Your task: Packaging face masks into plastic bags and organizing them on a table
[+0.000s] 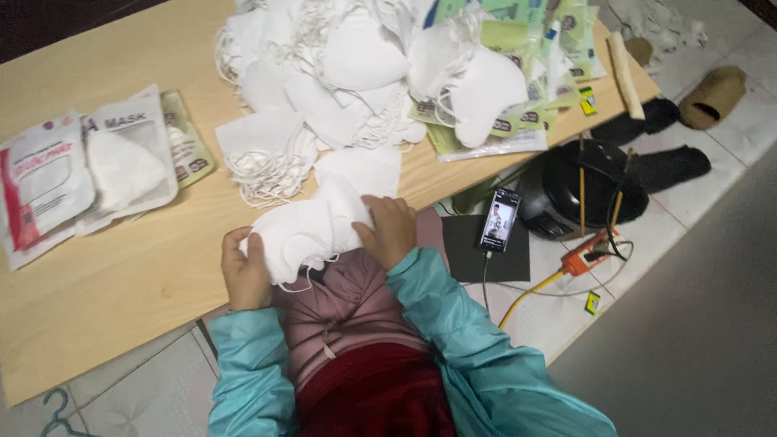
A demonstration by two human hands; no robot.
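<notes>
At the far left of the frame we see sealed mask packets (81,174) lying flat on the pale wooden table (121,275), white with a red-edged one outermost. Moving right, our left hand (245,275) sits at lower centre, fingers curled over the left edge of a stack of white masks (303,231) and gripping it. The stack rests at the table's near edge, just above our pink top. Our right hand (390,229) presses on the stack's right side, fingers closed down on it, thumb toward the middle. Above both hands, in the upper centre, a big loose pile of white masks (356,73) with tangled ear loops spreads across the table, and further right green-printed wrappers (526,65) overlap it. Right of the table, on the tiled floor, a phone (499,220) with a lit screen stands on a dark mat, beside a black round cooker (583,190) and an orange power strip (584,257).
</notes>
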